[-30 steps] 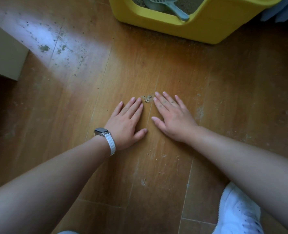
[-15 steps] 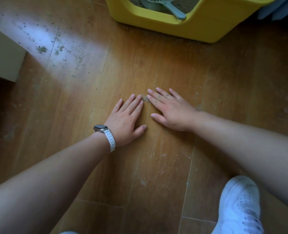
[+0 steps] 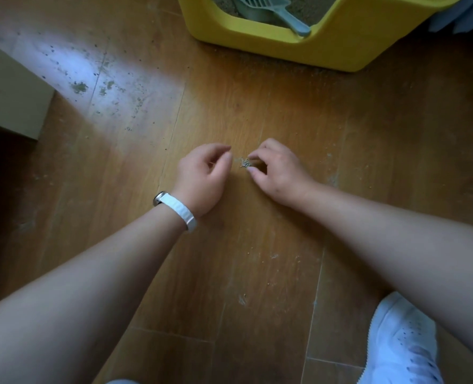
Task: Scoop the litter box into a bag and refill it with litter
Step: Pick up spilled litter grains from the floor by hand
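While my right hand (image 3: 278,171) has thumb and forefinger curled round the small clump of spilled litter (image 3: 245,163) on the wood floor (image 3: 368,139), pinching at it, my left hand (image 3: 202,176) sits just beside the clump with fingers curled in; I can't tell if it holds any grains. Risk one: the grains are tiny and loose, so a pinch likely drops some and they roll wider. A sideways drag of either hand would smear the clump out. Risk two: the yellow litter box (image 3: 340,51) is well apart from here, so grains may fall on the carry. No bag in view, so I judge bagging and refill not done. The blue-grey scoop (image 3: 268,9) lies in the box on the litter bed (image 3: 310,6), handle over the low front lip, neither hand on it. Around: stray grains (image 3: 102,85) in the bright patch at left, a speck (image 3: 242,299) nearer me, white watch band (image 3: 178,210) on my left wrist, white shoe (image 3: 401,342) lower right, beige furniture edge (image 3: 8,101) at left. In the way: only the box's higher side walls, so go over the lip.
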The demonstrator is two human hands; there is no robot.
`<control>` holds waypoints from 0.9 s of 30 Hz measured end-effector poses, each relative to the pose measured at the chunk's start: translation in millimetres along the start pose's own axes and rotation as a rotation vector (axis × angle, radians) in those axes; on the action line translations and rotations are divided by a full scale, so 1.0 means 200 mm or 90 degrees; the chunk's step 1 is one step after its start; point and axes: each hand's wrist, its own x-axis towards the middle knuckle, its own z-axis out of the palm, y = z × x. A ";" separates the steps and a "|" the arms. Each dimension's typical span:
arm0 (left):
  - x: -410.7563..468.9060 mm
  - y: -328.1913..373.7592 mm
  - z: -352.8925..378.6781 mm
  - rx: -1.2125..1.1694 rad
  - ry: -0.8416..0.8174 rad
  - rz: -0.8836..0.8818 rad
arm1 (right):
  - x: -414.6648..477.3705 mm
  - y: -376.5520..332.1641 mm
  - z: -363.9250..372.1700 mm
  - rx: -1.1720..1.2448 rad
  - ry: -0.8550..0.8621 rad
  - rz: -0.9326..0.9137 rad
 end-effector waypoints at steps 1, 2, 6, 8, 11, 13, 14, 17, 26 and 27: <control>0.03 0.03 0.01 -0.161 0.030 -0.117 | 0.01 -0.01 0.01 0.003 -0.003 0.003; 0.05 0.05 0.01 -0.316 0.070 -0.221 | 0.02 -0.01 0.02 -0.002 -0.010 0.007; 0.12 0.06 0.00 -0.580 0.111 -0.421 | 0.04 0.00 0.04 -0.018 -0.015 0.011; 0.13 0.05 -0.03 -0.653 0.090 -0.439 | 0.03 0.02 0.04 -0.007 -0.002 0.015; 0.13 0.04 -0.06 -0.750 0.065 -0.451 | 0.02 0.02 0.04 0.007 0.020 0.006; 0.13 0.03 -0.05 -0.791 0.047 -0.463 | 0.01 0.02 0.05 0.006 0.026 -0.001; 0.12 0.03 -0.05 -0.805 0.042 -0.469 | 0.01 0.02 0.06 0.005 0.028 -0.009; 0.11 0.02 -0.03 -0.833 0.031 -0.487 | 0.02 0.01 0.07 0.007 0.035 -0.019; 0.11 0.02 0.00 -0.855 0.031 -0.495 | 0.03 0.01 0.11 -0.037 0.099 -0.049; 0.11 0.02 0.00 -0.857 0.031 -0.495 | 0.03 0.01 0.12 -0.044 0.107 -0.057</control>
